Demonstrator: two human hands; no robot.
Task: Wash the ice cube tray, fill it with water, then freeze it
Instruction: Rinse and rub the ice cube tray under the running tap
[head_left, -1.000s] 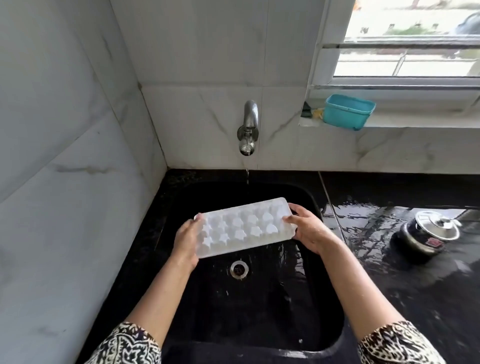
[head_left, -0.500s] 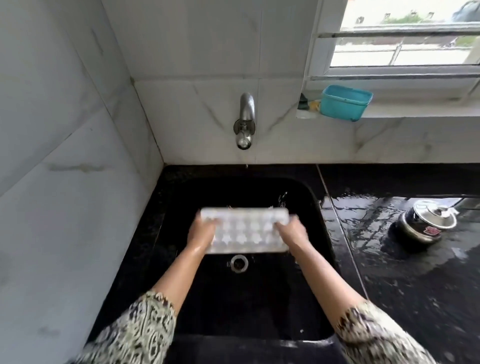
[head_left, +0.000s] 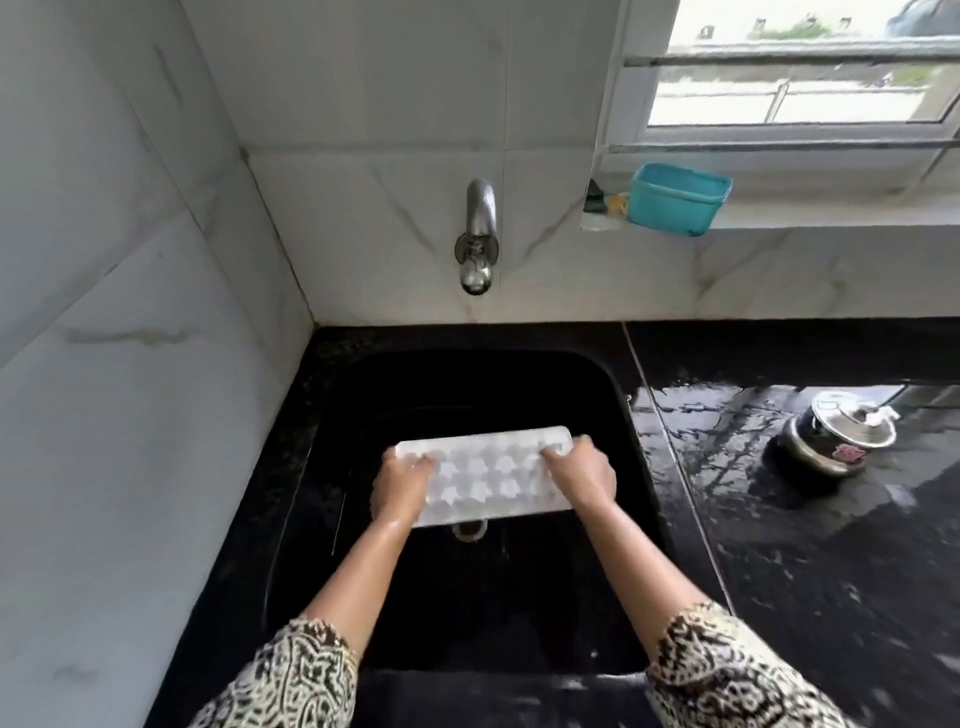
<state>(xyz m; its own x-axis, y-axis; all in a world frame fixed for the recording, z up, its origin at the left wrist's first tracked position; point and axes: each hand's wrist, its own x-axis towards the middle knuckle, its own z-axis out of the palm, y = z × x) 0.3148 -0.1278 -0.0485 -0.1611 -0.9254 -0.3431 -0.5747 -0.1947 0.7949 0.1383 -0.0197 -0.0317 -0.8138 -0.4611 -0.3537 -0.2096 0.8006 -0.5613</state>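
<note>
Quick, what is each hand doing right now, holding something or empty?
Left hand: grips the left end of the ice tray over the sink.
Right hand: grips the ice tray at its right end.

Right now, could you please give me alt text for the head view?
A left hand and a right hand grip a white ice cube tray by its ends over a black sink, below a wall tap. A lidded steel pot sits on the black counter to the right, a teal tub on the window ledge.
</note>
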